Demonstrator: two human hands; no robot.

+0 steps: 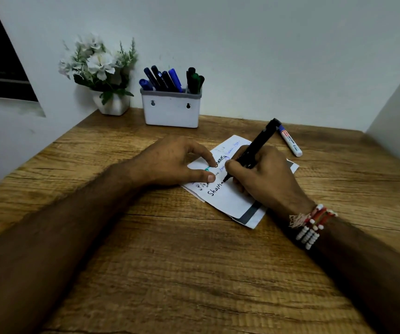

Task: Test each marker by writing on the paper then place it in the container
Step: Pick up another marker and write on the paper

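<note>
A white sheet of paper (pixel 227 201) with handwriting lies on the wooden desk (pixel 170 261). My right hand (pixel 264 174) grips a black marker (pixel 259 143), its tip touching the paper beside black letters. My left hand (pixel 177 162) presses the paper's left side with a fingertip and thumb. A white marker with a blue cap (pixel 290 141) lies on the desk beyond the paper, to the right. At the back stands a white container (pixel 171 112) holding several blue, black and green markers (pixel 167 79).
A white pot with white flowers (pixel 102 71) stands left of the container against the wall. Walls close off the desk at the back and on the right. A beaded bracelet (pixel 311 225) circles my right wrist.
</note>
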